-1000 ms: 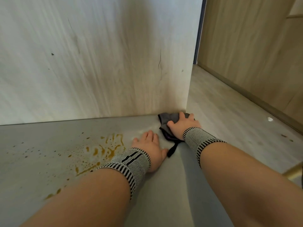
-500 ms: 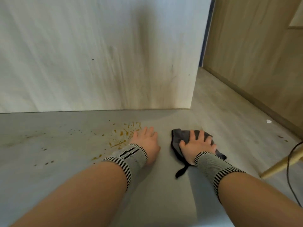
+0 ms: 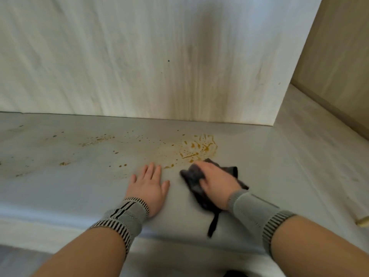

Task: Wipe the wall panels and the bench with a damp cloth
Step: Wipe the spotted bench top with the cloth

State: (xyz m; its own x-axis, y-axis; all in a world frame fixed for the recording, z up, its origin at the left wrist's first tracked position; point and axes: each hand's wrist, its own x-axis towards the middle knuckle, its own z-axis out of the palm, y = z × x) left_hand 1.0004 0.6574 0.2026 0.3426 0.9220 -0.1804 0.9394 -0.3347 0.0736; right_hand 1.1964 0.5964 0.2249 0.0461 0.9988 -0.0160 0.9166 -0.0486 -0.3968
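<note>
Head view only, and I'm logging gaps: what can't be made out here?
- Cloth: motion-blurred, partly under the right hand; dampness unreadable.
- Right fingers: blurred, grip unclear.
- Bench under the left hand: covered.
- Pale object: cut by the right edge.

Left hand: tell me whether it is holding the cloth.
No, the left hand lies flat on the bench; the right hand has the cloth.
</note>
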